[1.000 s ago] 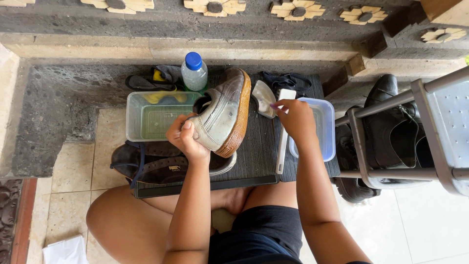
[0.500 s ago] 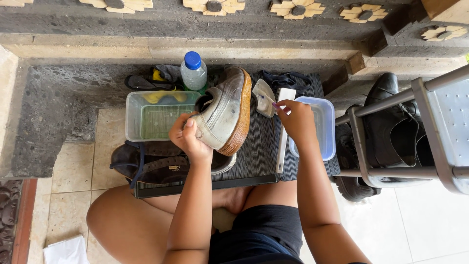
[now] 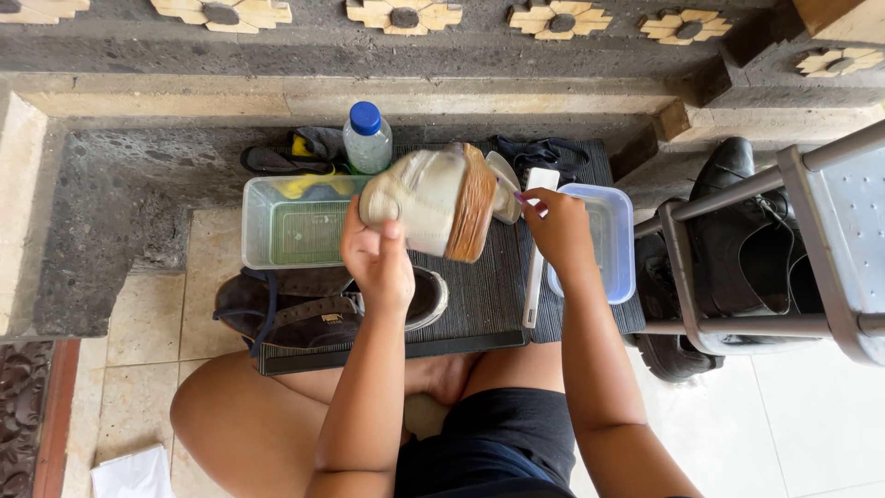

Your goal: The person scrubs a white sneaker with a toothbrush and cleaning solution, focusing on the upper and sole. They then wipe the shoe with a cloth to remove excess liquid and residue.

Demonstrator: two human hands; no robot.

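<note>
We hold the pale shoe up off the dark ribbed mat with our left hand, fingers wrapped around its heel end, so the tan sole turns sideways toward our right hand and stays clear of the wet things below. The right hand's fingers are closed around the upper end of a long white brush handle, which hangs down along the mat near its right side; the bristle end appears to meet the shoe's toe, though the hand hides the contact, so we cannot be sure.

A clear rectangular tub with greenish water sits off the mat's back left corner, within easy dipping reach, a yellow cloth draped at its far rim. A blue-rimmed clear tub lies at the mat's right edge, just beside the right hand. Behind the shoe stands a clear plastic bottle with a blue cap; its label is not readable from here. A brown shoe with dark laces waits at the mat's near left corner. Black shoes stand in the grey metal rack to the right.
</note>
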